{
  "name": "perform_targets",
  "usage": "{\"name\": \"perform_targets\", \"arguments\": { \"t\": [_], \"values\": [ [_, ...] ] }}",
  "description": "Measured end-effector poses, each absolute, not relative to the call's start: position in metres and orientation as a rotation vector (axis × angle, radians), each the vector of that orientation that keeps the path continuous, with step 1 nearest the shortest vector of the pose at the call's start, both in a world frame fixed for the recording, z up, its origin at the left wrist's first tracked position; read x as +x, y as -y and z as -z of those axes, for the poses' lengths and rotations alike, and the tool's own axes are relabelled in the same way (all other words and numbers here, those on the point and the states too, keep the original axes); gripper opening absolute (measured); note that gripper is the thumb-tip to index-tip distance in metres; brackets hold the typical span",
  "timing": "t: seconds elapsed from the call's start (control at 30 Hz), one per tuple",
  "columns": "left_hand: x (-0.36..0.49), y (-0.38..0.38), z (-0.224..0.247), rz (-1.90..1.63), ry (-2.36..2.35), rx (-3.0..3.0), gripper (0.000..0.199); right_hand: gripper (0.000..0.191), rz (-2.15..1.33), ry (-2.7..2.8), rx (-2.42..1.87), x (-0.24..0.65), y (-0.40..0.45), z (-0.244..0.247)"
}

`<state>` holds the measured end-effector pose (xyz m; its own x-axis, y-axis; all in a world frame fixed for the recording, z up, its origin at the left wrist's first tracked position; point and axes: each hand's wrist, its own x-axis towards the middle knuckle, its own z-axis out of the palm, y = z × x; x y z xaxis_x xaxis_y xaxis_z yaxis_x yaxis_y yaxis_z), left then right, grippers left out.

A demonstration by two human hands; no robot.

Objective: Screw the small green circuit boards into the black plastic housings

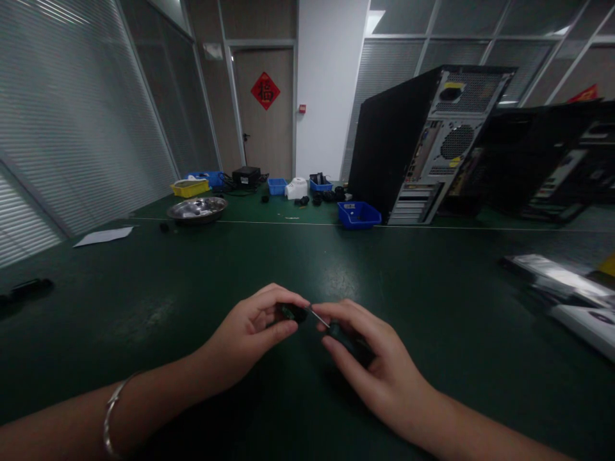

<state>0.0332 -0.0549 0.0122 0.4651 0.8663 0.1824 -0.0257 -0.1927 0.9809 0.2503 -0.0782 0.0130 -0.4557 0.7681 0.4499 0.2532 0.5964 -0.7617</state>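
Over the green table (192, 275), my left hand (259, 320) pinches a small dark part (294, 312) with some green on it between thumb and fingers. Its exact kind is too dark to make out. My right hand (369, 352) is wrapped round the dark handle of a screwdriver (321, 318). The thin metal shaft points up and left, and its tip meets or nearly meets the dark part beside my left fingertips. Most of the handle is hidden in my right palm.
A black computer tower (394, 147) stands at the back right, beside a blue bin (359, 215). Further left are a metal bowl (196, 208), a yellow basket (191, 187) and a paper sheet (104, 236). White devices (583, 326) lie at the right edge, a black object (29, 289) at the left.
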Motion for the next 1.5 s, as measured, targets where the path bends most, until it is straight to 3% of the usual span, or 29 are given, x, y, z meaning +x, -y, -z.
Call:
{"name": "perform_targets", "arguments": {
  "t": [0.77,0.93,1.33,1.5],
  "values": [
    [0.034,0.057,-0.012,-0.854,-0.657,1.335,0.042,0.047,-0.871,2.118,-0.786,0.252,0.082,-0.012],
    [0.034,0.057,-0.010,-0.855,-0.609,1.430,0.045,0.042,-0.902,2.101,-0.793,0.250,0.080,-0.010],
    [0.029,0.053,-0.013,-0.932,-0.977,1.860,0.019,0.031,-0.822,2.061,-0.847,0.249,0.078,-0.012],
    [0.027,0.051,-0.015,-0.913,-0.997,2.122,0.024,0.032,-0.819,2.073,-0.855,0.250,0.076,-0.008]
  ]
}}
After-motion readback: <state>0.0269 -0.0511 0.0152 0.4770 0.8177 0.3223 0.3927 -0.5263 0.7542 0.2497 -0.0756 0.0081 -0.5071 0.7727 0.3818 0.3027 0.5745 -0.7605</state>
